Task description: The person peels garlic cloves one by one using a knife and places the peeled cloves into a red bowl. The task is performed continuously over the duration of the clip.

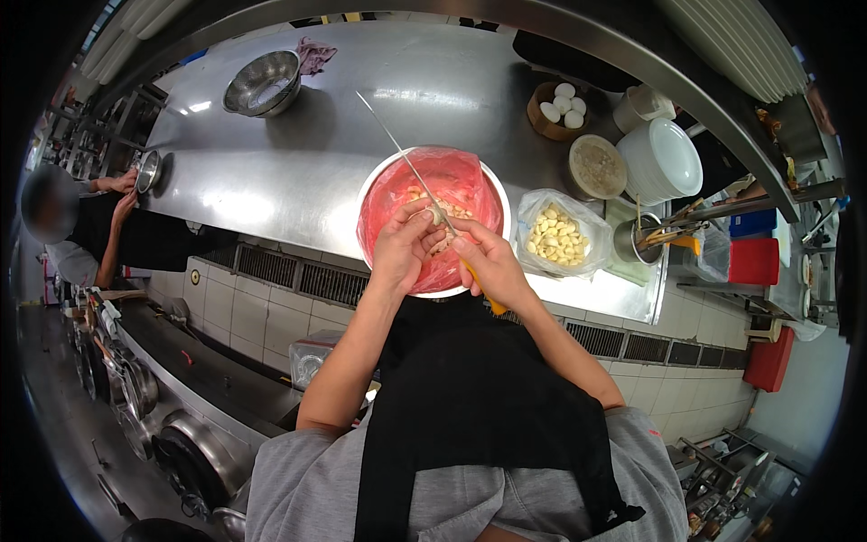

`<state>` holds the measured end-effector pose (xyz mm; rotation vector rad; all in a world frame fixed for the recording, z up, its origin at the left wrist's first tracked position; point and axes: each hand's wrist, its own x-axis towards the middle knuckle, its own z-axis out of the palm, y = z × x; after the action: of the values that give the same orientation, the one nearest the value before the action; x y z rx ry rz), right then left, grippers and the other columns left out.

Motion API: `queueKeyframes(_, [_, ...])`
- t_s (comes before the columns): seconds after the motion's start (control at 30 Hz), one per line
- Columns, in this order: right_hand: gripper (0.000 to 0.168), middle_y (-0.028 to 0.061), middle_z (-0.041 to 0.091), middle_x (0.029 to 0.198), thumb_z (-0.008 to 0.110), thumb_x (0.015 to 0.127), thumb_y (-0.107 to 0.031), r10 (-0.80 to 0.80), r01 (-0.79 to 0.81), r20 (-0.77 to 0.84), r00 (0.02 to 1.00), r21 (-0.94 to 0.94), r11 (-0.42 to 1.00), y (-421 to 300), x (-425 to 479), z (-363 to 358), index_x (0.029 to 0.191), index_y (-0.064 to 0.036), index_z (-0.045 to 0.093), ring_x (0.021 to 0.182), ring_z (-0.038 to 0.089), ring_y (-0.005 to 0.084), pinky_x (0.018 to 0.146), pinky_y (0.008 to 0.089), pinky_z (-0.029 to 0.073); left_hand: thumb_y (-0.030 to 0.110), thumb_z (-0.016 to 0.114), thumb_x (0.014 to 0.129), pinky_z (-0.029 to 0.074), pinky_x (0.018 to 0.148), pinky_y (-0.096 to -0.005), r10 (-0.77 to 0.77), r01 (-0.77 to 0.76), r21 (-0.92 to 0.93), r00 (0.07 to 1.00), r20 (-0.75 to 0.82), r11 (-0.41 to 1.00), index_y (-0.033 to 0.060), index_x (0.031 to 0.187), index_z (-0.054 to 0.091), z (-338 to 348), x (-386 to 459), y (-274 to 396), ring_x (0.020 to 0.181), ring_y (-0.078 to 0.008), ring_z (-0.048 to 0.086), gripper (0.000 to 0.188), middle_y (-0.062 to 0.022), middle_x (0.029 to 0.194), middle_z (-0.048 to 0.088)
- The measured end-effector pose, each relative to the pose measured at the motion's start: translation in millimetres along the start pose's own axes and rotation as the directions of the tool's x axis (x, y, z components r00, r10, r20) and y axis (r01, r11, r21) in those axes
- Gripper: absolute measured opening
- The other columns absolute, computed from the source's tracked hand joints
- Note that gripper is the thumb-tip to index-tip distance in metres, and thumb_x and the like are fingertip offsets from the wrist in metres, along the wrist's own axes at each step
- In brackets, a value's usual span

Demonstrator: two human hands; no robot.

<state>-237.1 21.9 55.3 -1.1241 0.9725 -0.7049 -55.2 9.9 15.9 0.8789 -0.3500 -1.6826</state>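
My left hand (404, 244) pinches a garlic clove (437, 215) between thumb and fingers, above a steel bowl (503, 196). A red plastic bag (447, 166) lines the bowl; garlic cloves and peelings (455, 203) lie inside, partly hidden by my hands. My right hand (493, 261) grips the yellow handle of a long, thin-bladed knife (393, 139). Its blade points away to the upper left, and the part near the handle is against or close to the clove. Right of the bowl, a clear plastic bag (559, 234) holds many peeled garlic cloves.
A steel colander (263, 85) and a cloth (315, 55) sit far left on the steel table (325, 156). Eggs in a round container (550, 129), a lidded tub (597, 166), stacked plates (667, 159) and a utensil pot (637, 240) stand right. Another person (101, 223) holds a bowl at left.
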Motion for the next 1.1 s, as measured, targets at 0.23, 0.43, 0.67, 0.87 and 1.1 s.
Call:
queueKeyframes(0.23, [0.048, -0.0005, 0.052, 0.058, 0.057, 0.104, -0.033, -0.029, 0.029, 0.006, 1.000, 0.021, 0.999, 2, 0, 4, 0.144, -0.007, 0.052, 0.046, 0.048, 0.0054, 0.043, 0.0210, 0.041, 0.006, 0.063, 0.098, 0.059, 0.083, -0.0323, 0.003, -0.003, -0.003, 1.000, -0.007, 1.000, 0.0060, 0.115, 0.061, -5, 0, 3, 0.094, -0.0187, 0.069, 0.017, -0.0094, 0.103, 0.070])
queueKeyframes(0.43, [0.049, -0.0017, 0.053, 0.060, 0.059, 0.103, -0.034, -0.068, 0.068, -0.035, 0.997, -0.016, 0.998, 2, 0, 2, 0.143, -0.006, 0.052, 0.049, 0.050, 0.0051, 0.044, 0.0217, 0.039, 0.005, 0.063, 0.097, 0.061, 0.081, -0.0305, 0.007, -0.007, 0.042, 1.000, -0.017, 0.999, 0.0043, 0.114, 0.061, -7, -1, 6, 0.092, -0.0185, 0.070, 0.017, -0.0087, 0.102, 0.070])
queueKeyframes(0.67, [0.048, -0.0013, 0.054, 0.063, 0.058, 0.104, -0.033, -0.068, 0.068, -0.012, 0.998, 0.003, 0.998, 2, 1, -1, 0.144, -0.007, 0.051, 0.052, 0.052, 0.0046, 0.044, 0.0207, 0.040, 0.004, 0.060, 0.098, 0.059, 0.091, -0.0366, -0.056, 0.065, -0.110, 0.995, 0.087, 0.992, 0.0005, 0.119, 0.059, 0, -7, 7, 0.103, -0.0216, 0.067, 0.021, -0.0125, 0.113, 0.066])
queueKeyframes(0.87, [0.047, -0.0003, 0.055, 0.063, 0.055, 0.105, -0.035, -0.046, 0.046, -0.015, 0.999, 0.055, 0.997, -2, 2, -4, 0.143, -0.008, 0.052, 0.051, 0.053, 0.0051, 0.044, 0.0204, 0.042, 0.001, 0.061, 0.097, 0.058, 0.095, -0.0363, -0.030, 0.021, 0.066, 0.990, 0.140, 0.998, -0.0003, 0.120, 0.059, -2, -11, 1, 0.104, -0.0211, 0.067, 0.023, -0.0119, 0.114, 0.066])
queueKeyframes(1.1, [0.047, 0.0008, 0.054, 0.059, 0.054, 0.105, -0.037, -0.019, 0.017, 0.015, 1.000, 0.113, 0.993, 0, 2, 0, 0.142, -0.009, 0.053, 0.046, 0.051, 0.0068, 0.043, 0.0213, 0.042, -0.002, 0.062, 0.095, 0.058, 0.094, -0.0312, 0.044, -0.043, -0.020, 0.996, 0.079, 0.999, 0.0010, 0.124, 0.058, -3, -9, -5, 0.105, -0.0186, 0.067, 0.029, -0.0105, 0.115, 0.066])
